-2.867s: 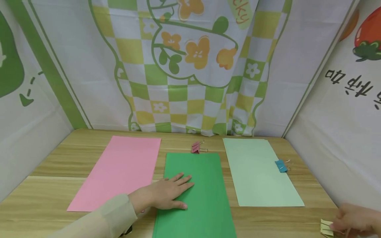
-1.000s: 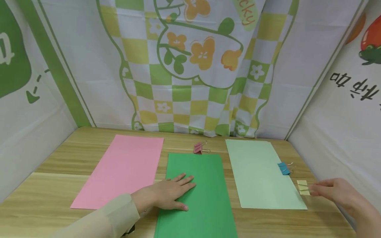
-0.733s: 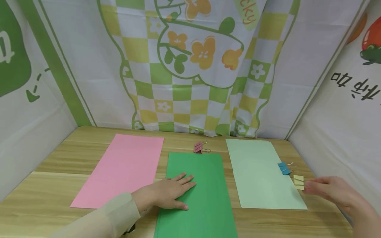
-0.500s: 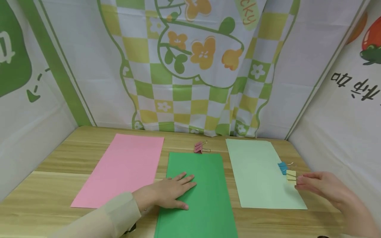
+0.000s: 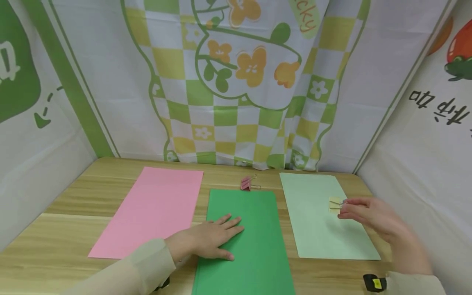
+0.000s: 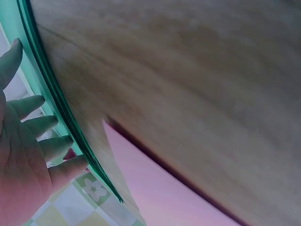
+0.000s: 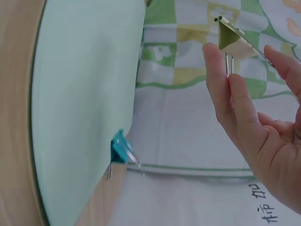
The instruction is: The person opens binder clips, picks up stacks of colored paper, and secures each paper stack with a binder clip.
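Observation:
My left hand (image 5: 212, 239) rests with fingers spread on a stack of green paper (image 5: 254, 258) in the middle of the table. The left wrist view shows the stack's layered edge beside the fingers. Above the pale green paper (image 5: 313, 237), my right hand (image 5: 376, 219) pinches a pale yellow binder clip (image 5: 334, 205) by its wire handles. In the right wrist view, thumb and fingertips press those handles from opposite sides. A blue binder clip (image 7: 121, 148) sits at the pale green paper's right edge; in the head view the right hand hides it.
Pink paper (image 5: 151, 213) lies left of the green stack. A pink binder clip (image 5: 246, 183) stands just beyond the stack's far edge. A checked curtain (image 5: 236, 119) hangs behind the wooden table (image 5: 51, 246), with white fabric walls on both sides.
My right hand has carried the yellow binder clip from the front right of the table, leftward and away, to above the pale green paper. The left hand has stayed on the green stack.

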Action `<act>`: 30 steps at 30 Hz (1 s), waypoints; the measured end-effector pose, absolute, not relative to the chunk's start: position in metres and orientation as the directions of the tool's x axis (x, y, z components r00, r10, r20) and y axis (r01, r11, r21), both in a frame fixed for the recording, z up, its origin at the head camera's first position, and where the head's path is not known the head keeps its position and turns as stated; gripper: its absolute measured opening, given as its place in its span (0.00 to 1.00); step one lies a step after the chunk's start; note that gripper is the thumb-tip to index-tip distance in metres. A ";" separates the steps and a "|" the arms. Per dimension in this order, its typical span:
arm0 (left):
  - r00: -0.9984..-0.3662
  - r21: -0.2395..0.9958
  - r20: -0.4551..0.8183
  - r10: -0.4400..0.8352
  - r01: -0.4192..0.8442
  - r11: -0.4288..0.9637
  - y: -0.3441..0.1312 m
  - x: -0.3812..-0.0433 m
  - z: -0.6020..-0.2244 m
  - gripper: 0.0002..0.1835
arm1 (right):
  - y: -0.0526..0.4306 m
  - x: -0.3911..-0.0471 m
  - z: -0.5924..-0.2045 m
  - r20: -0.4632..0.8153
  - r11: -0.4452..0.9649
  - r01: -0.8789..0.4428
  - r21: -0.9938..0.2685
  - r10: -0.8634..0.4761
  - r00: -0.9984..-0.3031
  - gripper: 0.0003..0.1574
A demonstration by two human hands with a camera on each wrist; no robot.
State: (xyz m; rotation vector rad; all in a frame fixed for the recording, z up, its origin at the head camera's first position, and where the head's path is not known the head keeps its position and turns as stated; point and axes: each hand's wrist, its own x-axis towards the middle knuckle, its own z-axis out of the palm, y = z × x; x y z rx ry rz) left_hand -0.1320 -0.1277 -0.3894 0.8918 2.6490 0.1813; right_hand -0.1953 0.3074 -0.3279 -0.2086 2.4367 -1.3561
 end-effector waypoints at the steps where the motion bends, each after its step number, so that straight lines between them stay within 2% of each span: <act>1: -0.745 0.226 -0.277 0.607 0.564 0.795 -0.127 -0.132 -0.390 0.44 | 0.303 -0.196 -0.328 -0.218 0.516 0.033 -0.856 -0.301 -0.928 0.42; 15: -0.749 0.247 -0.244 0.616 0.566 0.786 -0.127 -0.133 -0.386 0.43 | 0.258 -0.203 -0.321 -0.131 0.380 -0.029 -0.924 -0.386 -0.913 0.39; 20: -0.817 0.257 -0.163 0.553 0.505 0.824 -0.126 -0.133 -0.380 0.40 | 0.248 -0.204 -0.321 -0.112 0.341 -0.032 -0.939 -0.394 -0.912 0.37; 24: -0.886 0.258 -0.105 0.452 0.414 0.873 -0.124 -0.133 -0.376 0.39 | 0.243 -0.204 -0.323 -0.109 0.318 -0.022 -0.948 -0.390 -0.914 0.36; 30: -0.954 0.285 -0.050 0.295 0.270 0.920 -0.124 -0.132 -0.374 0.36 | 0.238 -0.205 -0.327 -0.103 0.293 -0.019 -0.956 -0.393 -0.914 0.34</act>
